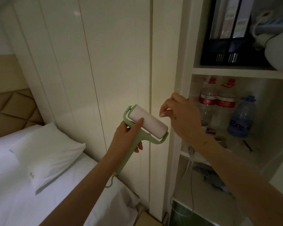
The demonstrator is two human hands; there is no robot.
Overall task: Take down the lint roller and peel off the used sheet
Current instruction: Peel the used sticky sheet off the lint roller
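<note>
A lint roller (pixel 148 123) with a pale green frame and handle and a white sticky roll is held in front of the cream wardrobe door. My left hand (pixel 127 136) grips the handle just below the frame, with its thumb lying on the roll. My right hand (pixel 180 116) hovers just right of the roll's upper end, fingers bent and thumb and forefinger close together, not touching the roll. I cannot see anything pinched between them. A green loop hangs from the handle's lower end.
Cream wardrobe doors (pixel 104 62) fill the middle. A bed with a white pillow (pixel 44 152) lies at the lower left. Open shelves on the right hold black file boxes (pixel 227 38), water bottles (pixel 219 105) and a white cable (pixel 189 167).
</note>
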